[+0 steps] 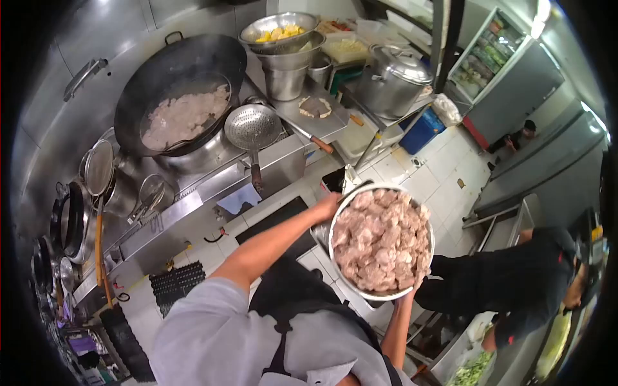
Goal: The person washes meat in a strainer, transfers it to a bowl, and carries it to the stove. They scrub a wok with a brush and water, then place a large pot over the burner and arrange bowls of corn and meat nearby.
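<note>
A wide round metal basin, heaped with pale pinkish chunks of meat, is held up in front of my body. My left hand grips its rim on the side toward the stove; some of those fingers are hidden. At the opposite lower edge my right hand supports the basin, its fingers mostly hidden underneath. A large black wok on the stove contains more pale meat in liquid. Beside the wok lies a perforated skimmer, its handle pointing toward me.
Stacked metal bowls, the top one with yellow pieces, stand right of the wok. A lidded stockpot is farther right. Strainers and pans crowd the left. A co-worker in black bends over chopped greens close by. Another person is farther back.
</note>
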`<state>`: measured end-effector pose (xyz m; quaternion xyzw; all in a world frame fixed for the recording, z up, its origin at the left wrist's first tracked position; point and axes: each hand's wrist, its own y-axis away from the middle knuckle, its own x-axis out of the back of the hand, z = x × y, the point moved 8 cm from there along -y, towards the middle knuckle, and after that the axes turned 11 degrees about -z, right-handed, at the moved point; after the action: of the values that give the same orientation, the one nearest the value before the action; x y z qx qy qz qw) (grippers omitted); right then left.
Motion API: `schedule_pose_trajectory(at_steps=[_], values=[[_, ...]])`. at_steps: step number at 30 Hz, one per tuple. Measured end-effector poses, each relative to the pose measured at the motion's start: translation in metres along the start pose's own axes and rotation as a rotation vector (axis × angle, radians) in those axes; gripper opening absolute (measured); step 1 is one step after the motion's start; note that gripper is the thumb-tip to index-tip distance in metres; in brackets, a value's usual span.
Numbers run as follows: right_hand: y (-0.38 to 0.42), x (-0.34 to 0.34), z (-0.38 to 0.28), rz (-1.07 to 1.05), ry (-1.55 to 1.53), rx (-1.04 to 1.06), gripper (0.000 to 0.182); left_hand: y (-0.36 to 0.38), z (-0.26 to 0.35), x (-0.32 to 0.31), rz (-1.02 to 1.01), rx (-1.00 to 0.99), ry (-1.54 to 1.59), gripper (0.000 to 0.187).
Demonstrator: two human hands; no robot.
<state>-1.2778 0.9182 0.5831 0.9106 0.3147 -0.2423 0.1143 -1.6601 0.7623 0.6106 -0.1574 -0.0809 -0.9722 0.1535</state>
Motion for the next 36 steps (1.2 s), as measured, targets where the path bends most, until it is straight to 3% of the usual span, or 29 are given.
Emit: schedule_pose_trajectory(at_steps=[4,5,8,11,12,13,15,18,21,24,27,29,30,33,34,36], values=[[-0.092,-0.067,-0.013,-0.024,-0.163,0.009,0.065,-0.076,-0.01,0.056,0.046,0.033,-0.094,0.037],[-0.11,-0.076,-0.011,-0.027,-0.158,0.002,0.065,-0.111,-0.046,0.064,0.055,-0.039,-0.149,0.041],[-0.164,-0.102,0.003,-0.02,-0.151,-0.011,0.064,-0.143,-0.015,0.113,-0.024,0.006,-0.203,0.044],[-0.196,-0.125,0.016,-0.002,-0.146,-0.031,0.064,-0.181,-0.051,0.135,-0.15,0.187,-0.2,0.044],[-0.21,-0.137,0.02,-0.006,-0.15,-0.034,0.064,-0.185,-0.036,0.15,-0.131,0.007,-0.33,0.044],[-0.219,-0.144,0.023,-0.007,-0.149,-0.046,0.063,-0.189,-0.041,0.162,-0.116,0.04,-0.353,0.045],[-0.236,-0.156,0.031,-0.001,-0.141,-0.067,0.063,-0.186,-0.048,0.182,-0.143,0.185,-0.324,0.045],[-0.252,-0.184,0.036,0.059,-0.113,-0.102,0.056,-0.17,-0.06,0.207,-0.117,0.205,-0.216,0.046],[-0.266,-0.204,0.053,0.054,-0.08,-0.149,0.056,-0.153,-0.105,0.218,-0.004,0.057,-0.058,0.045],[-0.278,-0.216,0.076,0.02,-0.04,-0.194,0.055,-0.102,-0.098,0.245,0.044,0.152,-0.039,0.044],[-0.289,-0.229,0.101,-0.024,0.008,-0.239,0.054,-0.071,-0.138,0.263,0.127,0.263,-0.022,0.05],[-0.294,-0.232,0.121,-0.067,0.05,-0.273,0.053,-0.062,-0.149,0.281,0.191,0.237,-0.002,0.054],[-0.298,-0.233,0.132,-0.088,0.076,-0.292,0.053,-0.055,-0.125,0.3,0.184,0.359,0.008,0.056],[-0.303,-0.241,0.148,-0.112,0.095,-0.329,0.052,-0.065,-0.117,0.33,0.217,0.292,-0.031,0.056],[-0.304,-0.252,0.147,-0.05,-0.001,-0.321,0.047,-0.086,-0.156,0.33,0.178,0.221,-0.032,0.054],[-0.311,-0.268,0.148,-0.066,0.054,-0.283,0.047,-0.114,-0.164,0.344,0.164,0.122,0.055,0.05]])
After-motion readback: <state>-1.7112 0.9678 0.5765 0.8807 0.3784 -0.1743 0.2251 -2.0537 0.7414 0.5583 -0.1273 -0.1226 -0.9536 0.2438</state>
